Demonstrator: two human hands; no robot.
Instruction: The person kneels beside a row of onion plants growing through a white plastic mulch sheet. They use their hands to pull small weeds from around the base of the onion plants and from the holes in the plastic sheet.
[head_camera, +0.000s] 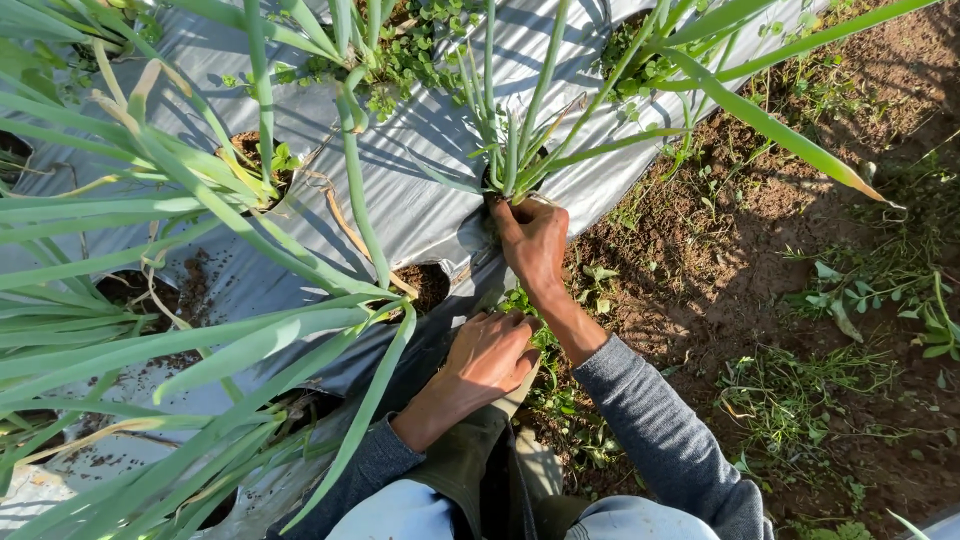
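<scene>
My right hand (532, 243) reaches forward to the base of a clump of green onion stalks (512, 150) that grows out of a hole in the silver plastic mulch sheet (420, 210). Its fingers curl down into the hole at the stems' foot; what they grip is hidden. My left hand (486, 360) rests lower, closed on my knee over olive trousers (470, 460), beside the sheet's edge. Both arms wear grey sleeves.
More onion plants with long green leaves (200, 340) cross the left half of the view, growing from other holes (425, 285) in the sheet. Bare brown soil with small weeds (800, 330) lies to the right.
</scene>
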